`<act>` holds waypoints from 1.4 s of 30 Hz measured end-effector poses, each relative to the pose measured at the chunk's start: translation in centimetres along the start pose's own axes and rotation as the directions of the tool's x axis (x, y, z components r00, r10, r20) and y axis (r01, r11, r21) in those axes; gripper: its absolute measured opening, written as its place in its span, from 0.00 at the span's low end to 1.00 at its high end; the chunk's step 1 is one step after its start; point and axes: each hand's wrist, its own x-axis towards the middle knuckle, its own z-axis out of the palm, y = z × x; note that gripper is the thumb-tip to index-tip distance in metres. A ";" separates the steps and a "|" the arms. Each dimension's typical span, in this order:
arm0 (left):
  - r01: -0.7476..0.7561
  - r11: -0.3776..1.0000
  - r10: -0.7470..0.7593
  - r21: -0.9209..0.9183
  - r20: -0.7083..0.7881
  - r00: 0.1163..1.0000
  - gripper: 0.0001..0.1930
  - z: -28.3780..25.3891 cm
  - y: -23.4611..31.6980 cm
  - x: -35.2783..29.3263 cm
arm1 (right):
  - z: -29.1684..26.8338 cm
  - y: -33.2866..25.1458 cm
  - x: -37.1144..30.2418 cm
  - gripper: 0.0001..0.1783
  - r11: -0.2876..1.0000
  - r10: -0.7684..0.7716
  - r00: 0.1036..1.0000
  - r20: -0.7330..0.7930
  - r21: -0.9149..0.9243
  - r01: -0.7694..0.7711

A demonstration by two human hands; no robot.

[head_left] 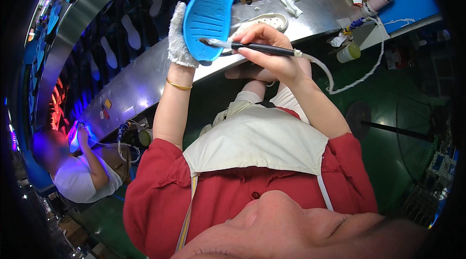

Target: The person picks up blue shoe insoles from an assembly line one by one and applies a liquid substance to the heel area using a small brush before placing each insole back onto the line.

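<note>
Counter [131, 72]: shiny metal, slanting from lower left to upper right, with a dark bed of soles [130, 32] along its far side.
Right hand [277, 62]: bare, its fingers closed in a pen-like grasp around the brush.
Brush [259, 47]: black handle, pale bristles pointing left; the tip lies over the blue sole near its rounded lower end, touching or just above it, which cannot be told.
Left hand [182, 38]: in a white glove, grasping the blue sole from its left edge; most of its fingers are hidden behind it.
Blue sole [208, 21]: held up before the counter between the two hands, grooved face in view, upper end cut off by the picture's edge.
Bracelet [178, 85]: gold, on the left wrist.
Shoe [273, 18]: cream, with holes, on the counter behind the right hand.
White cloth [291, 4]: crumpled, beyond the shoe.
Tube [371, 72]: white, looping from the brush's rear end up toward the counter's right end.
Jar [347, 53]: pale with a yellow-green lid, near the tube.
Apron [262, 137]: cream, over a red shirt [155, 181].
Co-worker [80, 179]: white top, at lower left beside violet light.
Floor [388, 162]: dark green.
</note>
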 end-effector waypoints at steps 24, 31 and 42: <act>0.368 0.792 -0.268 0.487 -0.266 0.926 0.24 2.6 0.9 0.0 | -3.8 -3.1 4.0 0.05 0.883 0.345 0.865 0.366 -0.439 -0.167; 0.369 0.806 -0.323 0.463 -0.179 0.930 0.26 3.5 1.1 -0.3 | -5.6 -3.9 4.0 0.07 0.854 0.306 0.904 0.298 -0.505 -0.123; 0.276 0.961 -0.275 0.006 0.127 0.953 0.40 3.6 -2.8 -3.4 | -8.2 -3.2 5.5 0.11 0.981 0.002 0.998 -0.060 -0.194 -0.013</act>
